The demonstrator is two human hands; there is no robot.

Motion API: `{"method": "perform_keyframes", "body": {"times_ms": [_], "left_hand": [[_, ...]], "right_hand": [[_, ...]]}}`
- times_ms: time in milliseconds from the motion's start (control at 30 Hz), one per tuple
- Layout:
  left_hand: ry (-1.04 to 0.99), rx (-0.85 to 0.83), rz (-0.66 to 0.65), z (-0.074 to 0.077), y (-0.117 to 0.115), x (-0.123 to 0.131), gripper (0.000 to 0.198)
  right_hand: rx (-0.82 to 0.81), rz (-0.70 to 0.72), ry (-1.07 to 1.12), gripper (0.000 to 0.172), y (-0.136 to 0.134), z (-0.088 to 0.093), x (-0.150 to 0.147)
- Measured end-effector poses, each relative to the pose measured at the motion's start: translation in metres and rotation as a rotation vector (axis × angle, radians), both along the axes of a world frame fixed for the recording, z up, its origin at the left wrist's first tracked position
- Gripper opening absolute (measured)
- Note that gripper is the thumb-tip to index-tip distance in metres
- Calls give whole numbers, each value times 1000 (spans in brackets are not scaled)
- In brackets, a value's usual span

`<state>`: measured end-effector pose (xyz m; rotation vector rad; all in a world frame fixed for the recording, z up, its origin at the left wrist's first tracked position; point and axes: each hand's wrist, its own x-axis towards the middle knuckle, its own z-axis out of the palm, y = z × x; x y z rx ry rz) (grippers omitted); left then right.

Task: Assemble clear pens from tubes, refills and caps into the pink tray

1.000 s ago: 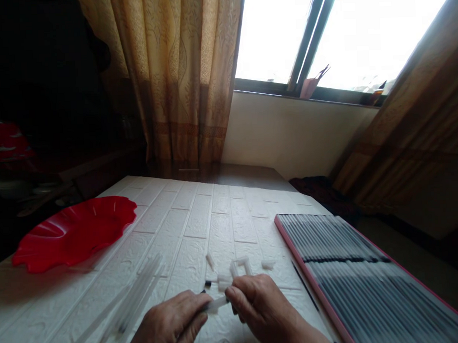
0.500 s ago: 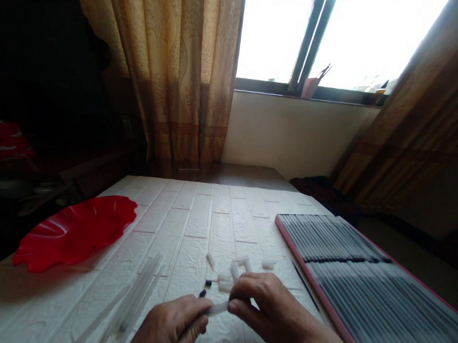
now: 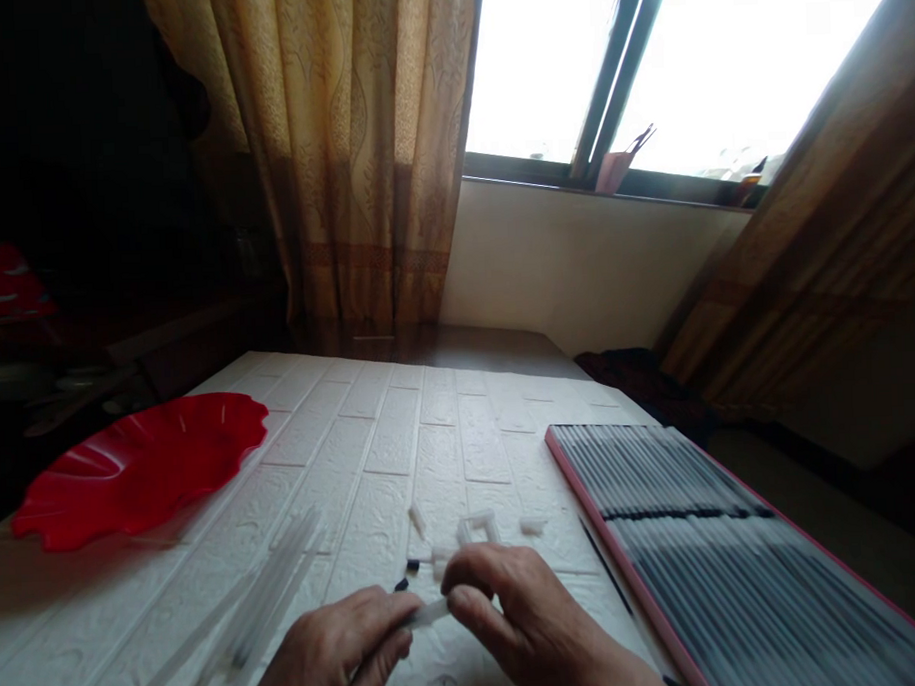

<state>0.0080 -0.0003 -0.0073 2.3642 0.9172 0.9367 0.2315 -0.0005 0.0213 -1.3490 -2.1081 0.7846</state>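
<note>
Between my two hands is a short stretch of a whitish translucent tube [image 3: 431, 613]. My left hand [image 3: 340, 642] pinches its left part between thumb and fingers. Thumb and forefinger of my right hand [image 3: 512, 606] close on its other end, hiding the tip. Just beyond my fingers lie several small translucent pieces [image 3: 479, 525] and a small black cap [image 3: 412, 565]. Another black bit [image 3: 401, 585] shows right above my left fingertips; whether it touches the tube I cannot tell. Long clear tubes [image 3: 263, 600] lie in a loose bundle left of my left hand.
A pink-edged tray [image 3: 594, 508] full of dark-cored, clear-covered sticks [image 3: 705, 544] lies at the right. On the left is a red wavy-rimmed plate [image 3: 139, 469]. The white brick-patterned tabletop [image 3: 438, 439] runs back toward a curtain [image 3: 361, 166] and a window.
My right hand has shifted slightly left, and the tube between the hands is tilted a little more. Both hands keep their grip. The whole view has moved slightly.
</note>
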Motion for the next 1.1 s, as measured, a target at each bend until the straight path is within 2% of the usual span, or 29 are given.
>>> {"method": "perform_keyframes", "body": {"times_ms": [100, 200, 300, 433, 633, 700, 867, 1000, 1100], "left_hand": [[-40, 30, 12, 1, 1, 1, 24], [-44, 48, 6, 0, 3, 1, 23], [-15, 41, -9, -1, 4, 1, 21], [32, 6, -51, -1, 4, 2, 23], [57, -52, -85, -2, 3, 3, 27], [27, -40, -70, -2, 4, 2, 26], [-31, -30, -15, -2, 2, 2, 25], [-44, -56, -6, -2, 2, 2, 25], [-52, 6, 59, -1, 5, 0, 22]], "right_hand": [[95, 52, 63, 14, -2, 6, 5], [162, 76, 55, 15, -2, 6, 8], [187, 90, -16, 25, 0, 4, 8], [117, 62, -124, 40, 2, -3, 3], [17, 8, -133, 48, 5, -13, 0], [23, 13, -116, 45, 4, -9, 1], [-6, 49, 24, 25, 1, -1, 2], [-193, 18, 197, 27, 2, -12, -2], [-158, -6, 216, 31, 6, -15, -1]]}}
